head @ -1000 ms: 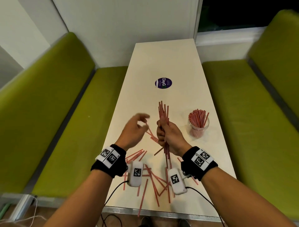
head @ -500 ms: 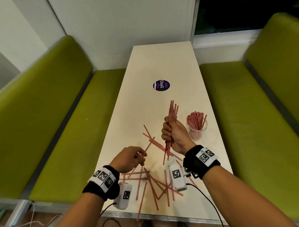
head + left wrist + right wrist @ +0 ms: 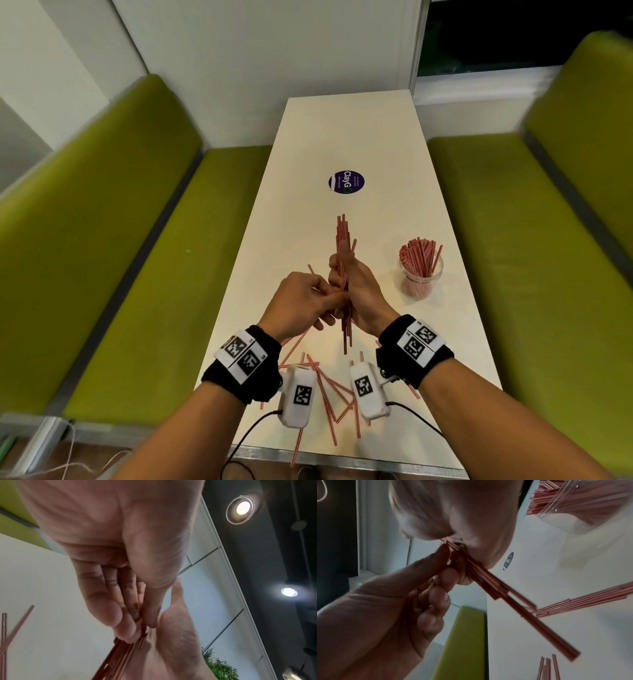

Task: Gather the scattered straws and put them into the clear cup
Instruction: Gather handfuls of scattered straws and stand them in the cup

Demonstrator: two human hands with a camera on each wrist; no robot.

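My right hand (image 3: pixel 356 284) grips an upright bundle of thin red straws (image 3: pixel 343 236) above the middle of the white table (image 3: pixel 349 137). My left hand (image 3: pixel 329 298) is right beside it on the left and pinches a few straws against the bundle's lower part. In the left wrist view the thumb and fingers of the left hand (image 3: pixel 139 628) close on those straws (image 3: pixel 120 654). The right wrist view shows the bundle (image 3: pixel 513 599) running out under the right hand (image 3: pixel 471 520). The clear cup (image 3: pixel 422 274), which holds many straws, stands to the right of the hands. Several loose straws (image 3: pixel 329 387) lie near the table's front edge.
A round purple sticker (image 3: pixel 346 182) lies on the table beyond the hands. Green benches flank the table on the left (image 3: pixel 137 274) and on the right (image 3: pixel 513 257). A wall and a window sill close the far end.
My left hand has risen from the loose straws near the front edge and come up against the bundle. The right hand with the bundle has shifted slightly left, away from the cup.
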